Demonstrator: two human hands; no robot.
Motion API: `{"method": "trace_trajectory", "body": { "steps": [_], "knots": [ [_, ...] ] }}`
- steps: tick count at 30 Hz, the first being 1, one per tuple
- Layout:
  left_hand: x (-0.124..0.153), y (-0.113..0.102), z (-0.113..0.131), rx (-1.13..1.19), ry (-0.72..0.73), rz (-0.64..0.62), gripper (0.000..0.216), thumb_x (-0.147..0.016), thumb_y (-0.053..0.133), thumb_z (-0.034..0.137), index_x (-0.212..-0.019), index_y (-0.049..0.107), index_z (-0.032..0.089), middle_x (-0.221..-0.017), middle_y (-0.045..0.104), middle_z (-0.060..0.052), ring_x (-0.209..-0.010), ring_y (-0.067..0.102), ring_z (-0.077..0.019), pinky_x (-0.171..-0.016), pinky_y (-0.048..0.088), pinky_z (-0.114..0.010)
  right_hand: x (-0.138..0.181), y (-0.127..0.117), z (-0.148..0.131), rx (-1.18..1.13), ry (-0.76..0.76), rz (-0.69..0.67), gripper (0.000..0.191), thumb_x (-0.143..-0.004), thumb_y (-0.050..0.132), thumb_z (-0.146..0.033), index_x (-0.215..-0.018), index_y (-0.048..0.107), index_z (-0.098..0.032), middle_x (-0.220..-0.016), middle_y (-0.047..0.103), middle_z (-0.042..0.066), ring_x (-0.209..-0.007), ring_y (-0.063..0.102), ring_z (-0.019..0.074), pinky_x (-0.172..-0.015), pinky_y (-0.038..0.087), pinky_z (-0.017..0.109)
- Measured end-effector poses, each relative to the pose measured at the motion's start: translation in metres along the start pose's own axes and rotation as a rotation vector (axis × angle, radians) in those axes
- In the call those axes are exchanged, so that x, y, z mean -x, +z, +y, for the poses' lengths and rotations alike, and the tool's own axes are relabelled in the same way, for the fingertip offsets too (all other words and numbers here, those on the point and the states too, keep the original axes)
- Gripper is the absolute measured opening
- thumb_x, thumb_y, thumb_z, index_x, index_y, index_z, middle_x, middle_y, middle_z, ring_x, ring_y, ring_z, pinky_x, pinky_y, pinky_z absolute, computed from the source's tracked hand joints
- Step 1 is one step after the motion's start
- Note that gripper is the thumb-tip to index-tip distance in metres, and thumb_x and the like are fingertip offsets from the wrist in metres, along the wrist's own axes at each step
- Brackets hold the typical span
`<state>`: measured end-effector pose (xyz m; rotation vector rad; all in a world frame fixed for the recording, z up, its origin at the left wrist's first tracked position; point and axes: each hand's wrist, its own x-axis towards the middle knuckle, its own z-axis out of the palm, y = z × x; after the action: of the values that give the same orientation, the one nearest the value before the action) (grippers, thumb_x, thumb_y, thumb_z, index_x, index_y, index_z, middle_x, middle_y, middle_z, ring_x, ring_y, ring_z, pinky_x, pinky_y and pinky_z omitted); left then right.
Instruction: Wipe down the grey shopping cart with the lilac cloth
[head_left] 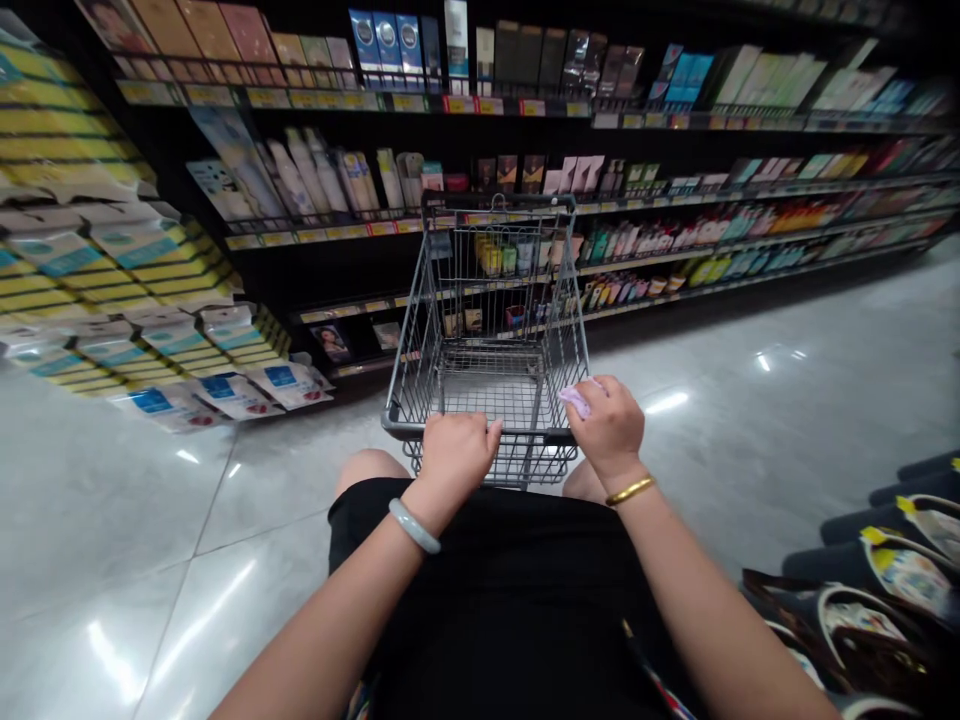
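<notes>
A grey wire shopping cart [491, 360] stands right in front of me, and its basket shows bare mesh at the bottom. My left hand [459, 450] is closed around the left part of the dark push bar [517, 437], thumb toward the right. At the bar's right end, my right hand [609, 425] is closed, with a crumpled pale purple cloth or tissue [576, 401] sticking out from its fingers. Whether the right fingers also wrap the bar is hidden. A pale bangle [415, 527] circles my left wrist, a gold bracelet [631, 491] my right.
Shelves [495, 105] of boxed and bottled goods run across the front and away to the right. Stacked yellow-striped packs [142, 260] rise at the left. Dark bins [862, 610] with goods stand at lower right. Shiny grey floor [750, 400] extends on both sides.
</notes>
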<state>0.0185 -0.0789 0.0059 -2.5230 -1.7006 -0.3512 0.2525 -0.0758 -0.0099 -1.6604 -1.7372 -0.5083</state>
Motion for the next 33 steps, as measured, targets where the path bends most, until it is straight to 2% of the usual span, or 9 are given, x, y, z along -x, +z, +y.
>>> {"method": "trace_trajectory", "body": {
  "steps": [3,7,10,13,18,22,25,30,33],
  "knots": [
    [-0.005,0.003,0.011,0.028,0.006,-0.029,0.054,-0.100,0.027,0.047,-0.086,0.067,0.013,-0.078,0.070,-0.011,-0.074,0.065,-0.0240,-0.070,0.038,-0.035,-0.011,0.001,0.003,0.066,0.034,-0.056,0.015,-0.084,0.057,-0.029,-0.089,0.068,-0.020,-0.097,0.062,0.008,-0.085,0.052,0.0222,-0.071,0.038,0.034],
    [-0.011,0.004,0.017,0.053,0.032,-0.061,0.057,-0.101,0.025,0.046,-0.086,0.069,0.014,-0.077,0.070,-0.012,-0.073,0.066,-0.0241,-0.067,0.040,-0.033,-0.013,-0.003,-0.017,0.098,-0.095,-0.159,0.014,-0.085,0.056,-0.028,-0.085,0.067,-0.020,-0.090,0.062,0.007,-0.079,0.050,0.0210,-0.071,0.034,0.034],
    [-0.016,0.001,0.011,0.038,0.134,-0.072,0.059,-0.101,0.025,0.045,-0.080,0.070,0.014,-0.074,0.071,-0.012,-0.071,0.066,-0.0239,-0.076,0.041,-0.039,-0.005,-0.005,-0.030,0.022,-0.191,-0.173,0.013,-0.085,0.057,-0.027,-0.088,0.067,-0.020,-0.094,0.063,0.007,-0.084,0.051,0.0213,-0.075,0.034,0.035],
    [-0.020,-0.004,0.003,0.014,0.224,-0.092,0.059,-0.101,0.026,0.043,-0.076,0.071,0.015,-0.072,0.071,-0.012,-0.072,0.067,-0.0241,-0.087,0.039,-0.045,-0.001,-0.005,-0.024,-0.075,-0.250,-0.168,0.014,-0.085,0.058,-0.027,-0.092,0.068,-0.022,-0.103,0.063,0.006,-0.091,0.052,0.0218,-0.080,0.036,0.035],
    [-0.032,-0.006,0.003,0.005,0.220,-0.210,0.057,-0.099,0.028,0.036,-0.071,0.071,0.013,-0.073,0.071,-0.014,-0.072,0.068,-0.0247,-0.074,0.045,-0.038,-0.014,0.002,-0.023,-0.105,-0.036,-0.142,0.014,-0.083,0.059,-0.026,-0.091,0.069,-0.020,-0.098,0.063,0.008,-0.086,0.054,0.0210,-0.078,0.040,0.033],
    [-0.034,-0.003,0.005,0.025,0.227,-0.256,0.053,-0.098,0.031,0.035,-0.070,0.070,0.013,-0.070,0.070,-0.014,-0.071,0.068,-0.0239,-0.068,0.047,-0.033,-0.014,0.006,-0.052,-0.209,-0.160,-0.248,0.012,-0.083,0.058,-0.024,-0.089,0.068,-0.021,-0.097,0.063,0.006,-0.088,0.055,0.0204,-0.081,0.041,0.033],
    [-0.028,-0.003,0.005,0.049,0.232,-0.208,0.057,-0.100,0.026,0.036,-0.074,0.070,0.013,-0.071,0.069,-0.014,-0.070,0.067,-0.0233,-0.069,0.048,-0.034,-0.011,0.008,-0.053,-0.307,-0.214,-0.253,0.015,-0.081,0.059,-0.022,-0.092,0.069,-0.022,-0.100,0.064,0.006,-0.092,0.057,0.0200,-0.084,0.042,0.032],
    [-0.022,-0.005,0.009,0.035,0.200,-0.154,0.060,-0.101,0.022,0.038,-0.075,0.071,0.014,-0.071,0.069,-0.013,-0.072,0.068,-0.0238,-0.070,0.048,-0.034,-0.017,0.015,-0.040,-0.228,-0.056,-0.141,0.016,-0.083,0.058,-0.025,-0.094,0.070,-0.021,-0.100,0.063,0.008,-0.091,0.056,0.0217,-0.084,0.043,0.034],
    [-0.023,-0.005,0.010,0.022,0.201,-0.173,0.057,-0.101,0.022,0.034,-0.078,0.071,0.014,-0.071,0.069,-0.012,-0.070,0.067,-0.0241,-0.069,0.048,-0.034,-0.009,0.018,-0.050,-0.245,-0.070,-0.111,0.018,-0.083,0.060,-0.026,-0.097,0.070,-0.023,-0.105,0.062,0.008,-0.096,0.055,0.0232,-0.090,0.043,0.037]
  ]
}}
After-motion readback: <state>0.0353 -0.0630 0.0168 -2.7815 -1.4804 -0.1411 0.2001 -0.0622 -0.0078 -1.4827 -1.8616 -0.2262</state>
